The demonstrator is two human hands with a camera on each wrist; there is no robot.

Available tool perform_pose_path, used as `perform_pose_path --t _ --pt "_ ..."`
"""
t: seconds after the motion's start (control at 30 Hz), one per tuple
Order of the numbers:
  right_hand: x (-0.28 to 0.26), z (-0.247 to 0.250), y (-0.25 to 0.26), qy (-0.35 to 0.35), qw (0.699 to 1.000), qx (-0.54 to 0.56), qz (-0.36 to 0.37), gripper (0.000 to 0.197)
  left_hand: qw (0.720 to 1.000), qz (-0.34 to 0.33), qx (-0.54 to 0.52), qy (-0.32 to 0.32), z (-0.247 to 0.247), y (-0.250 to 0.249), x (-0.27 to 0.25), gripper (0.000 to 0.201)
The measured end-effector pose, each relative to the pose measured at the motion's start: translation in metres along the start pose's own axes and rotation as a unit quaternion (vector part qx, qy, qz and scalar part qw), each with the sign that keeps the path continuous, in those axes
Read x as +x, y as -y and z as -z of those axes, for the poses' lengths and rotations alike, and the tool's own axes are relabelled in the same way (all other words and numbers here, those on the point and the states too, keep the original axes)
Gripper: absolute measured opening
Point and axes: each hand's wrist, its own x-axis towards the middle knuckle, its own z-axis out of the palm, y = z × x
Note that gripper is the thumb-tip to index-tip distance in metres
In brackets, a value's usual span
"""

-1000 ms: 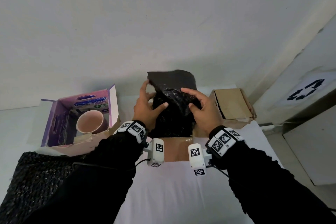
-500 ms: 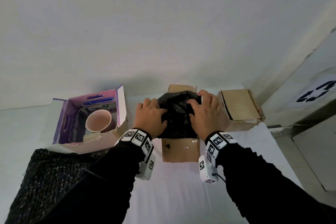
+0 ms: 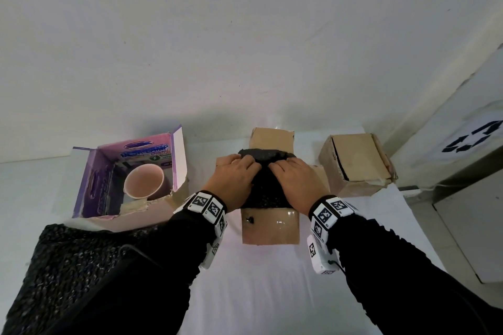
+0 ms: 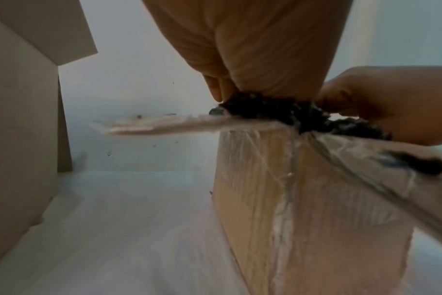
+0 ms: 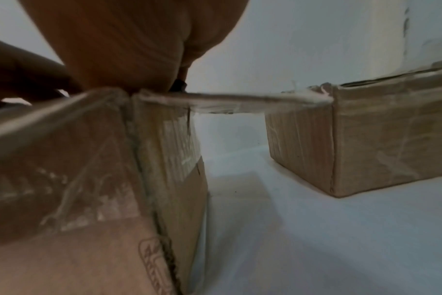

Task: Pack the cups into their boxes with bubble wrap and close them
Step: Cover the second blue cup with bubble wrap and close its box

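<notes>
A bundle of black bubble wrap (image 3: 268,193) sits in the open middle cardboard box (image 3: 270,226). My left hand (image 3: 241,171) and right hand (image 3: 288,173) lie side by side on top of it, fingers curled over the wrap and pushing it down. Any cup inside the bundle is hidden. The left wrist view shows my left hand (image 4: 253,49) on the wrap (image 4: 278,111) at the box rim (image 4: 316,199). A pink cup (image 3: 144,181) stands unwrapped in the open purple box (image 3: 89,187) on the left.
A shut cardboard box (image 3: 356,163) stands to the right of the middle one, and its side (image 5: 366,139) shows in the right wrist view. A loose black bubble wrap sheet (image 3: 76,266) lies at the lower left. The white table (image 3: 266,294) meets a wall behind.
The wrap bundle was held up above the box a second ago. Both hands have since brought it down into the box and now press on its top.
</notes>
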Motion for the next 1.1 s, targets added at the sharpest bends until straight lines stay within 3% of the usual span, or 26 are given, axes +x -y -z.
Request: perform_pose_path --t 0.1,0.27,0.4,0.67,0.83,1.0,1.1 --pt "0.000 -0.003 0.000 0.037 0.999 -0.033 -0.009 0.032 0.999 0.005 0.042 -0.016 -0.006 -0.001 -0.003 0.048" --pt "-0.001 -0.001 0.002 0.013 0.995 -0.095 -0.025 0.023 0.993 0.024 0.111 0.015 -0.003 0.000 -0.006 0.056" --pt "-0.001 -0.006 -0.005 -0.014 0.997 -0.080 -0.007 0.020 0.991 0.030 0.124 0.050 -0.004 -0.001 -0.007 0.052" --pt "0.001 0.002 -0.005 -0.007 1.000 -0.022 0.003 0.032 0.995 0.016 0.098 0.021 -0.002 0.006 -0.010 0.049" --pt "0.004 -0.006 -0.005 0.061 0.998 0.018 0.004 0.044 0.994 0.037 0.086 0.049 -0.001 0.001 -0.010 0.081" --pt "0.009 -0.006 -0.002 0.087 0.994 -0.061 0.011 0.035 0.996 0.025 0.080 0.036 -0.003 0.004 -0.009 0.063" --pt "0.010 -0.007 0.000 0.096 0.993 -0.074 0.002 0.031 0.992 0.017 0.109 0.062 -0.003 0.004 -0.012 0.052"
